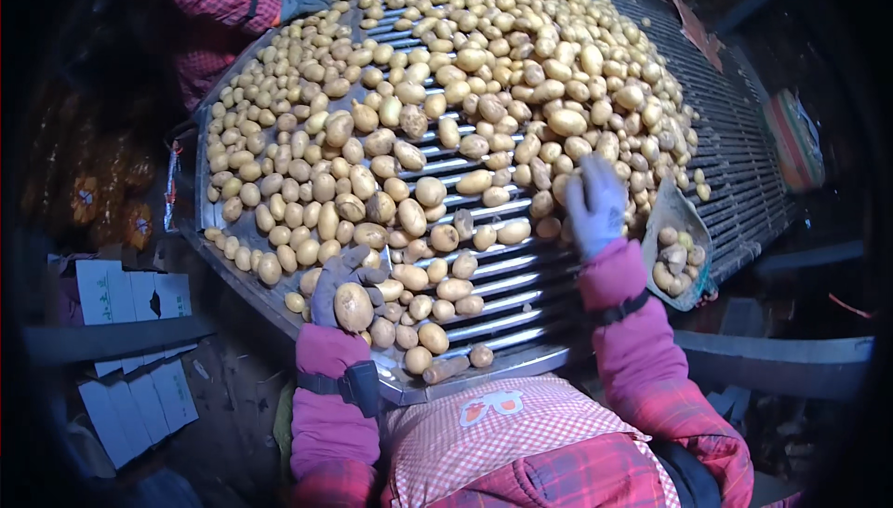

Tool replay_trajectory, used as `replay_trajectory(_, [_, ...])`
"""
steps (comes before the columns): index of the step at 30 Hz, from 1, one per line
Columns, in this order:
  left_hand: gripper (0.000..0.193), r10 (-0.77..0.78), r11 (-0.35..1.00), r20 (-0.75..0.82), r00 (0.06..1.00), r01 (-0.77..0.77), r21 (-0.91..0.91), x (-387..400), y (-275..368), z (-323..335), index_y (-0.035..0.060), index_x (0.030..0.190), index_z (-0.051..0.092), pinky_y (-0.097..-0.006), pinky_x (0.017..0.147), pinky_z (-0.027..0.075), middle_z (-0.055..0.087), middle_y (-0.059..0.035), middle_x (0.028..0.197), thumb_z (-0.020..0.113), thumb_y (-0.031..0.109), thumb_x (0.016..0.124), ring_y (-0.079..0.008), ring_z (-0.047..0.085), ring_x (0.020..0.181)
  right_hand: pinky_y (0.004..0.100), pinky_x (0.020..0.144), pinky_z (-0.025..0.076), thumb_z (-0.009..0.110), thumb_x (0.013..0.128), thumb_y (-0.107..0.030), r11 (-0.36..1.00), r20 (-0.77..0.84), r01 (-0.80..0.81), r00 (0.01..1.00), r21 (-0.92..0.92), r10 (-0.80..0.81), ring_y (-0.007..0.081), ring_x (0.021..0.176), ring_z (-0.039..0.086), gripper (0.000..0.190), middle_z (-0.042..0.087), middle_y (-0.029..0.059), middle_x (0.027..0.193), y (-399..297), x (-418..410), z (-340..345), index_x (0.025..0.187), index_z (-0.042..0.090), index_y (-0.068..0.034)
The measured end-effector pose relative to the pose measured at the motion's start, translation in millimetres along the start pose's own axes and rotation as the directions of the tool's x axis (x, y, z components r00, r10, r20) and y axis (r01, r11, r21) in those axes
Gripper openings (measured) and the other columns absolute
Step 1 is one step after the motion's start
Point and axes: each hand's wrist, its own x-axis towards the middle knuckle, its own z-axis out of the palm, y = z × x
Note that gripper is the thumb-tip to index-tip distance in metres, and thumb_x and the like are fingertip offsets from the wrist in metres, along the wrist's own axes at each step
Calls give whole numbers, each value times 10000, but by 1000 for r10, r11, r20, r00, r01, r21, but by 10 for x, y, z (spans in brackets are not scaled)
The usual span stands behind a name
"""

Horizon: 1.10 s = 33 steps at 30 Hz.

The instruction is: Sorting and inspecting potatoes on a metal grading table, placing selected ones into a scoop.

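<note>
Before me a metal roller table carries a heap of potatoes. In a dark grey glove, my left hand holds a large potato at the table's near left, the fingers curled beside it. My right hand, in a pale glove, reaches onto the near right edge of the heap, back of the hand upward. Its fingertips are blurred among the potatoes, so a grip there cannot be made out. Smaller potatoes lie on the flat metal at the left, around and beyond my left hand.
At the right, a pouch holds several potatoes and lumps. A slatted chute adjoins the heap, with a cardboard piece on it. Another person's gloved hand rests at the far left rim. White cartons stand lower left.
</note>
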Motion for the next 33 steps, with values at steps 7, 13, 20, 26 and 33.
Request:
replay_trajectory(7, [531,4,997,31,1000,-7,77,22,-10,-2,86,1334,474,-453,554,592,679,-179,995,353,492,1014,-324,697,676,543,1022,350,620,850,-412,948,277,125,960,-293,-40,454,1222,449,552,437,232,1377,-471,-173,387,1342,521,-181])
replay_trajectory(13, [541,-27,985,-42,999,33,167,2,8,87,88,1323,474,-414,531,577,656,-150,1008,413,510,990,-260,652,629,500,975,426,584,896,-385,971,519,185,821,151,-237,425,1127,544,531,461,183,1402,-880,-418,350,1372,491,-169])
replay_trajectory(20, [525,81,955,-166,983,-29,295,-171,-20,357,42,1313,493,-295,552,534,653,-125,963,394,452,999,-173,624,649,461,862,475,615,899,-236,935,516,254,782,246,-348,343,1004,616,331,635,156,1143,-1182,945,857,1206,610,-114])
replay_trajectory(26, [421,186,800,7,982,-156,580,-240,69,547,-63,1342,413,-243,624,539,630,-128,1024,460,168,993,-141,637,701,512,1081,312,616,814,-222,782,655,619,618,-65,-435,324,1339,392,573,410,113,1451,-1299,1456,2056,1365,463,-200])
replay_trajectory(33, [452,-8,927,-104,995,46,371,-268,112,621,22,1351,471,-245,678,519,640,-89,1059,397,305,1005,-125,608,780,517,1092,284,685,742,-228,790,546,561,755,-249,-364,305,1127,554,528,630,96,1116,-1436,1548,2268,1241,524,-161])
